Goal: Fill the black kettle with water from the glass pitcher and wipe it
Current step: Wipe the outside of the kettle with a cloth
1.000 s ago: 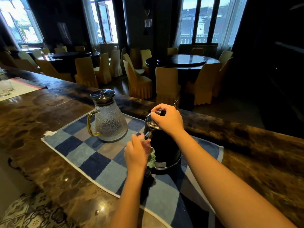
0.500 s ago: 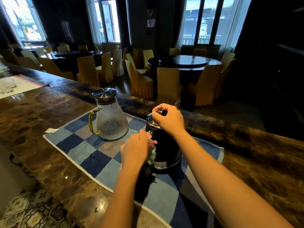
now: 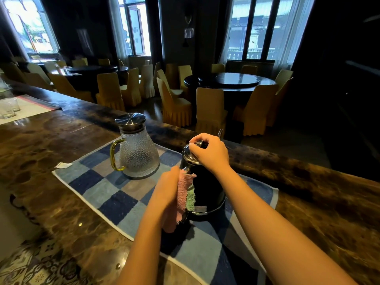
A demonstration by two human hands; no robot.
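Black kettle (image 3: 207,190): stands upright on the blue checked mat (image 3: 98,182) on the brown marble counter (image 3: 41,151), right of the glass pitcher (image 3: 139,153) and apart from it. Long axis vertical. Spout tip (image 3: 220,133) shows beyond the right hand, on the side away from the person.

Right hand (image 3: 209,153): sits on top of the steel lid (image 3: 188,154), fingers curled over the knob and gripping it, steadying the kettle from above.

Left hand (image 3: 167,188): holds a pink-and-green cloth (image 3: 184,194) against the near-left wall of the kettle, fingers wrapped round the cloth. Fingertips hidden by the fabric.

Governing relation: kettle wall directly beyond and right of the left-hand fingers, with only the cloth between. Wiping surface runs vertically from shoulder to base ring. Cloth covers the middle and lower part of that side. Nearer hand for wiping: left. Far and right walls out of reach from this contact.

Judged step: wiping in hand. Both lids on and pitcher set down, so filling appears done. Water level in the kettle not visible.

Judged requirement for the next stroke: travel along the vertical axis or around the wall, with downward hold at the lid to prevent sliding or tipping on the soft mat.
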